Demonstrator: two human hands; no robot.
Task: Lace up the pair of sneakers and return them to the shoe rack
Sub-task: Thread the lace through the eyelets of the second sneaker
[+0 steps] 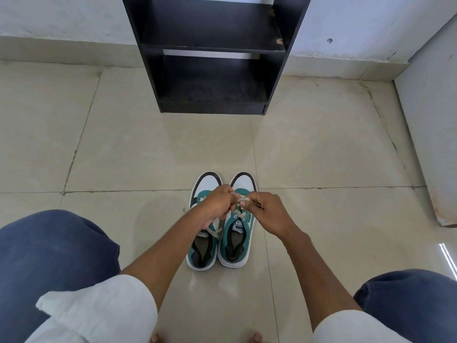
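Note:
Two teal, white and dark sneakers stand side by side on the floor tiles, toes pointing away from me: the left sneaker and the right sneaker. My left hand and my right hand meet above the right sneaker's front, each pinching an end of its cream lace. A loose cream lace lies across the left sneaker's tongue. The black shoe rack stands against the wall ahead, its two visible shelves bare.
My knees in blue trousers are at the lower left and lower right. A white wall or panel juts out on the right. Beige floor tiles lie between the sneakers and the rack.

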